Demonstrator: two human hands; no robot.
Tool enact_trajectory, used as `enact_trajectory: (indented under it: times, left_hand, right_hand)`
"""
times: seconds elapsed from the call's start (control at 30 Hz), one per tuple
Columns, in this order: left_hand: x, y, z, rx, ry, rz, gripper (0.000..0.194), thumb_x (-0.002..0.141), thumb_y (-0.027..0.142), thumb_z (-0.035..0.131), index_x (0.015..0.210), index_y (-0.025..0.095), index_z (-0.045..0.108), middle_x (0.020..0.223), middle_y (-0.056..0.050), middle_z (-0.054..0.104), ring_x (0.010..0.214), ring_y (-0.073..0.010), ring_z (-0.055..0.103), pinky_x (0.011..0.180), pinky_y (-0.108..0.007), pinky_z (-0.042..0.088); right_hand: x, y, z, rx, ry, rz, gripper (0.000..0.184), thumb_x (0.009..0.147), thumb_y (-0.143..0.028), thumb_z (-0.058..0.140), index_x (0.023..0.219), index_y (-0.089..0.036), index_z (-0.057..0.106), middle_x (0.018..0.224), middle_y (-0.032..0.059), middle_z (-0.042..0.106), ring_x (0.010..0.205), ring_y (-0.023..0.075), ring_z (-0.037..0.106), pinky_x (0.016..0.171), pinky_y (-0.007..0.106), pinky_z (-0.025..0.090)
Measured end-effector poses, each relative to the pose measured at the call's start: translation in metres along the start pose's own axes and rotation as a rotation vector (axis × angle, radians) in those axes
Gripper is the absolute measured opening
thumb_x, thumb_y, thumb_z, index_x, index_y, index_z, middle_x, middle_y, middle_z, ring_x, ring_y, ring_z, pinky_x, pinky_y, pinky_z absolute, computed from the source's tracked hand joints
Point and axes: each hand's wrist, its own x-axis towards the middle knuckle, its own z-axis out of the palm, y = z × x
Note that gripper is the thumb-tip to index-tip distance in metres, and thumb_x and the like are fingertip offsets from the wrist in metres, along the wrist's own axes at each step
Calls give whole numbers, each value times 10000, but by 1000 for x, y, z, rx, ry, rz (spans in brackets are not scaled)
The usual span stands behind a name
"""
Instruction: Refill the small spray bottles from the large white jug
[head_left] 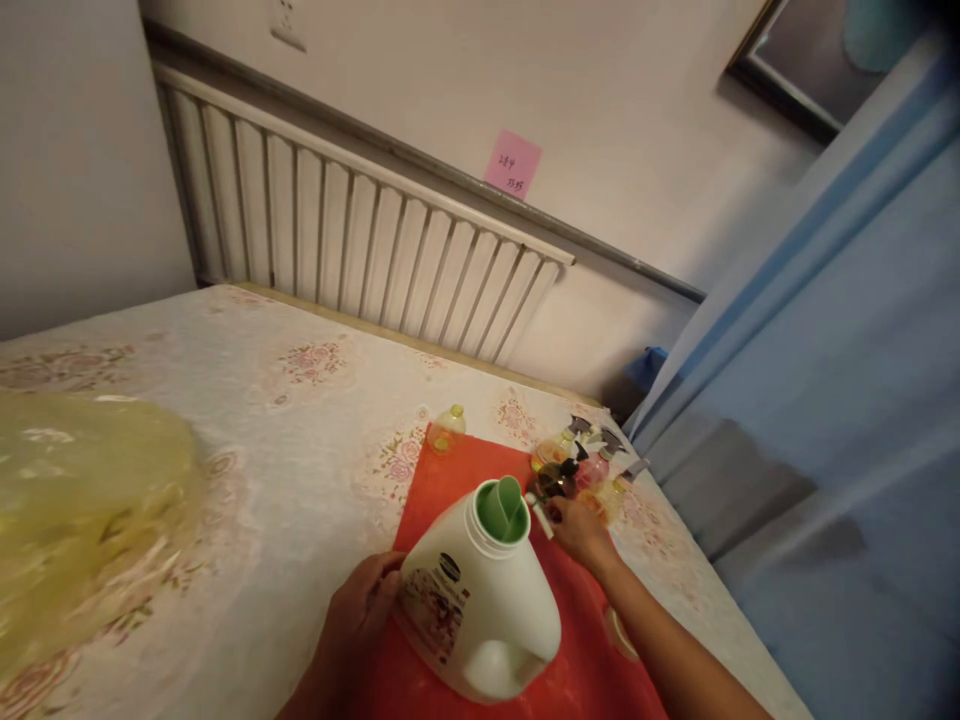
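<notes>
A large white detergent jug [480, 610] with a flowered label stands uncapped in front of me, a green pouring spout [501, 508] inside its neck. My left hand [364, 610] is against the jug's left side, its fingers bent around the edge and partly hidden. Just right of the neck, my right hand [581, 530] is closed at the fingertips on a small white nozzle-like piece [541, 516]; its far end is hidden. Beyond that hand is a cluster of small bottles, including a dark pump bottle [556, 478] and a pink one [594, 468].
Under the jug lies a red mat [442, 485] on a flowered tablecloth [300, 480]. A small clear bottle [448, 430] stands at the mat's far left corner. A round lid [621, 635] lies by my right forearm. Yellow plastic [90, 500] covers the left; a blue curtain [810, 450] hangs right.
</notes>
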Motion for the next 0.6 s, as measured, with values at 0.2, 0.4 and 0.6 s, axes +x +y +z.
enact_trajectory:
  times: [0.2, 0.4, 0.6]
  left_hand:
    - [-1, 4, 0, -50, 16, -34, 344, 908, 412, 399, 1023, 213, 655, 1004, -60, 730, 930, -219, 674, 820, -309, 543]
    - [-1, 18, 0, -58, 118, -93, 313, 864, 414, 469, 929, 222, 707, 918, -50, 750, 862, -220, 692, 778, -301, 571]
    - [0, 21, -3, -25, 104, -68, 317, 885, 385, 438, 929, 229, 710, 915, -52, 739, 864, -216, 680, 783, -309, 566]
  right_hand:
    - [74, -59, -51, 405, 211, -208, 283, 771, -459, 602, 764, -177, 616, 620, -3, 643, 556, 155, 601, 525, 252, 467]
    - [147, -122, -43, 693, 532, -319, 336, 776, -493, 610, 860, -168, 592, 742, -7, 629, 611, 120, 573, 566, 250, 499]
    - [190, -154, -28, 818, 615, -380, 323, 763, -483, 624, 846, -172, 604, 702, -17, 613, 630, 122, 560, 573, 251, 493]
